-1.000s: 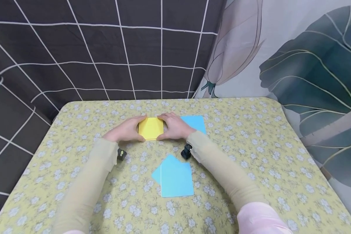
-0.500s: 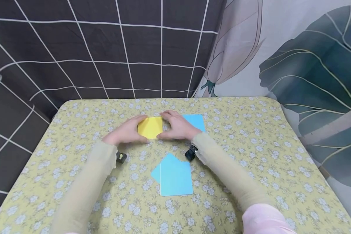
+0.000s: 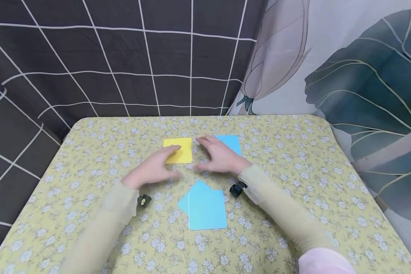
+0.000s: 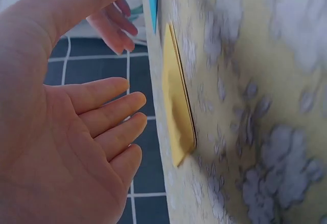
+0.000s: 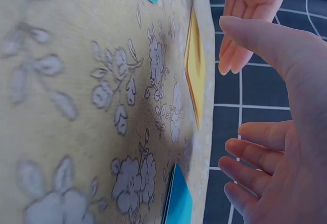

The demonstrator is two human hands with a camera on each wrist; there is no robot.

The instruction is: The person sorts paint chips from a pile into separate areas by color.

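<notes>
A small stack of square yellow cards (image 3: 184,154) lies flat on the flowered cloth toward the far side of the table. My left hand (image 3: 152,167) hovers over its near left corner, fingers extended and thumb spread, holding nothing. In the left wrist view the palm faces the yellow stack (image 4: 176,101) with a gap between them. To the right of the stack is my right hand (image 3: 222,156), also with loose, spread fingers and nothing in them. It partly hides a blue square card stack (image 3: 230,142) behind it.
Nearer the table's front, several blue square cards (image 3: 207,209) overlap, one turned at an angle under the other. A yellow flowered cloth (image 3: 281,213) covers the table. A dark grid-patterned curtain (image 3: 123,57) hangs behind the far edge.
Both hands have let go of the yellow stack's sides. The left hand has lifted and drawn back toward the front; the right has moved off to the right. The stack stays in place.
</notes>
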